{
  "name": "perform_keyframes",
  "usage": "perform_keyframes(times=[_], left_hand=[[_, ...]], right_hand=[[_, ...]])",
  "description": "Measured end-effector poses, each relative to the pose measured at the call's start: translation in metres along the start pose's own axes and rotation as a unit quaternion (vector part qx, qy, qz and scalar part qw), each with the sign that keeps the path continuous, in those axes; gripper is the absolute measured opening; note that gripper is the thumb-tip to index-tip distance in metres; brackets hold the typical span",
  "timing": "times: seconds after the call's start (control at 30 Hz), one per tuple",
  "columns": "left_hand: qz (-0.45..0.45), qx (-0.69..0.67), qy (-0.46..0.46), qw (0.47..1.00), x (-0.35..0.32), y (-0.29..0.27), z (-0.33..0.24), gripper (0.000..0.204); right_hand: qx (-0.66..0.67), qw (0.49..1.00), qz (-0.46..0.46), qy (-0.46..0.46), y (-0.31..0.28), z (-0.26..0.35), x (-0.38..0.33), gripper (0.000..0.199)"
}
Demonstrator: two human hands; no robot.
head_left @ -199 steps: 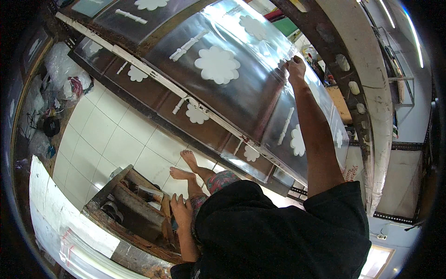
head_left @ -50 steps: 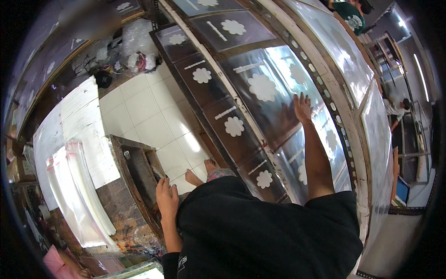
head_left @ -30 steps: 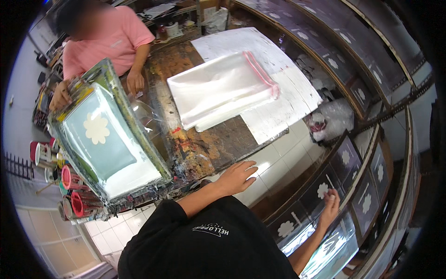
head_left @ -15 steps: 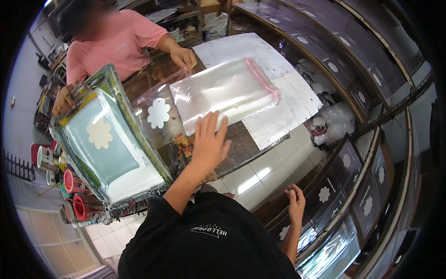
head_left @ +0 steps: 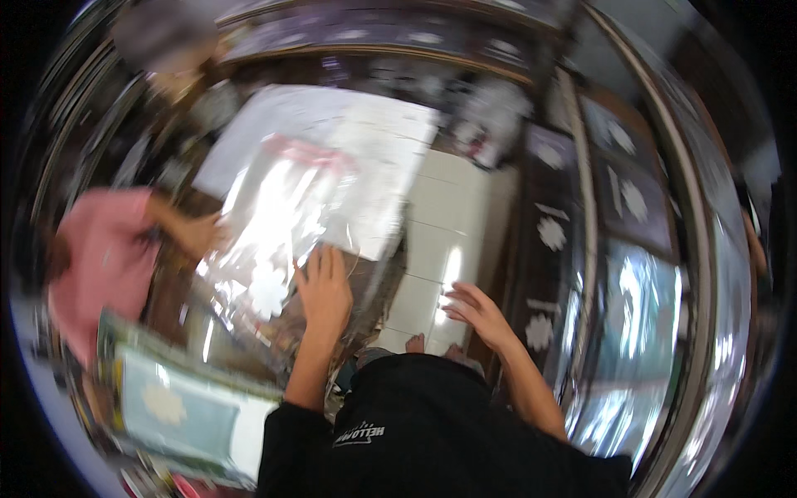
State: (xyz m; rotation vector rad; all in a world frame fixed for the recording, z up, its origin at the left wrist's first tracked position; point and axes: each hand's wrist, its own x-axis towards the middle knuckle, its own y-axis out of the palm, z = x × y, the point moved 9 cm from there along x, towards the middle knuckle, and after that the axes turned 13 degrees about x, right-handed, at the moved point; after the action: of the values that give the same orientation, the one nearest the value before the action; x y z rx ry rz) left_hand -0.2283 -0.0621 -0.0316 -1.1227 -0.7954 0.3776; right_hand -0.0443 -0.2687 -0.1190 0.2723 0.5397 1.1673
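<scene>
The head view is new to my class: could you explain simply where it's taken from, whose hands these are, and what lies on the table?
There is no machine: a person works with two bare hands. A wide fisheye camera on that person's head looks down, so straight edges bend near the rim. The left hand is at some clear plastic with a white flower shape; blur hides whether it has a grip on it. The right hand is open, holding nothing, over the tiled floor. On the table lie clear bags with a pink edge, over white sheets. From the left, a co-worker in a pink shirt reaches toward the plastic.
</scene>
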Motion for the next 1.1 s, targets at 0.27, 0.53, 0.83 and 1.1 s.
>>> perform_keyframes(times=[0.27, 0.53, 0.83, 1.1], left_hand=[[0.011, -0.087, 0.237, 0.968, -0.027, -0.067, -0.149, 0.051], [0.003, -0.162, 0.371, 0.914, -0.044, -0.079, -0.23, 0.053], [-0.038, -0.351, 0.433, 0.829, -0.054, -0.11, -0.239, 0.057], [0.065, -0.393, 0.377, 0.836, -0.045, -0.065, -0.233, 0.045]], right_hand=[[0.064, 0.995, 0.07, -0.013, 0.039, 0.075, 0.028, 0.055], [-0.184, 0.967, -0.09, -0.153, -0.043, 0.088, 0.01, 0.035], [-0.296, 0.884, -0.241, -0.269, -0.113, 0.188, -0.09, 0.066], [-0.043, 0.827, -0.466, -0.313, -0.219, 0.202, -0.257, 0.065]])
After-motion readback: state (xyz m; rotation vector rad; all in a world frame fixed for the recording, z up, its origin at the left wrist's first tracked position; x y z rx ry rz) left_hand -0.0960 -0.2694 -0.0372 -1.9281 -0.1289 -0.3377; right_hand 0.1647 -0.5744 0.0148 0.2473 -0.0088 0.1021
